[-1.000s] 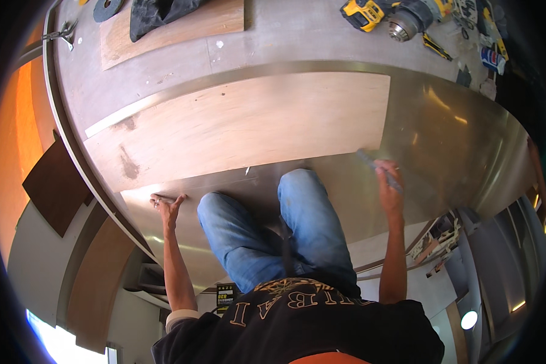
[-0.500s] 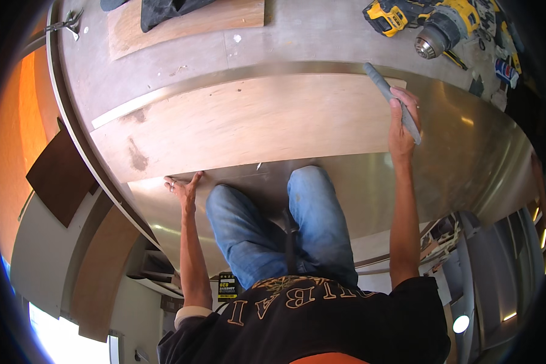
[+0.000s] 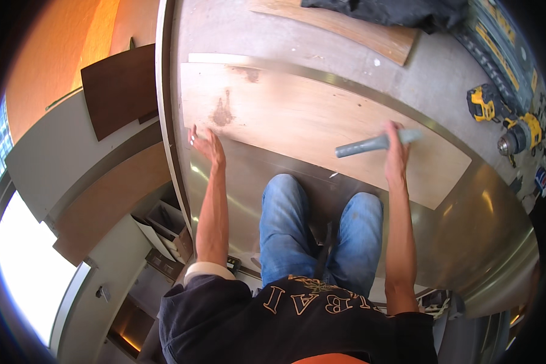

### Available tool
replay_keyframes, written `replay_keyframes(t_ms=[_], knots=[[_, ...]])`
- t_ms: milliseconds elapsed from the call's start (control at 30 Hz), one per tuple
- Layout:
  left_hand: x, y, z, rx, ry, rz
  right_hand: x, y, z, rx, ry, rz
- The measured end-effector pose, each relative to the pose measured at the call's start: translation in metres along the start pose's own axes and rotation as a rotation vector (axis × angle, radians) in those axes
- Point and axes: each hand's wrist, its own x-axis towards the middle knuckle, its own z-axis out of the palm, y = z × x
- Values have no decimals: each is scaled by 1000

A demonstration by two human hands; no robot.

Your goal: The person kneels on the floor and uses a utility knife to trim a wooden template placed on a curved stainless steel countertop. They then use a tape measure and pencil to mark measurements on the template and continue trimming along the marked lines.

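Note:
A long pale wooden board [image 3: 321, 115] with dark stains near its left end lies in front of my knees on a shiny metal sheet [image 3: 255, 167]. My right hand [image 3: 395, 151] is closed around a long grey-blue stick-like tool [image 3: 364, 146], held over the board's right half. The tool has a rounded end to the left and a blurred end to the right; its exact kind I cannot make out. My left hand [image 3: 209, 147] has its fingers spread at the board's lower left corner. Whether those fingers touch the wood is hard to tell.
A yellow and black drill [image 3: 519, 134] and a battery tool [image 3: 484, 104] lie at the far right beside a dark case [image 3: 497, 51]. Another wooden piece [image 3: 358, 29] with black cloth [image 3: 388, 12] lies farther back. A raised rim [image 3: 166, 91] bounds the left; panels stand beyond it.
My view has swung left, so the board appears tilted. The tool has turned from steep to nearly level in my right hand. My left hand has moved towards the board's left corner.

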Motion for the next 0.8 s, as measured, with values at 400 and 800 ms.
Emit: replay_keyframes(t_ms=[400,800], knots=[[181,57,47,-168,48,152,26,24,158,-979,-225,25],[186,58,79,-64,67,58,22,15,174,-769,-210,82]])
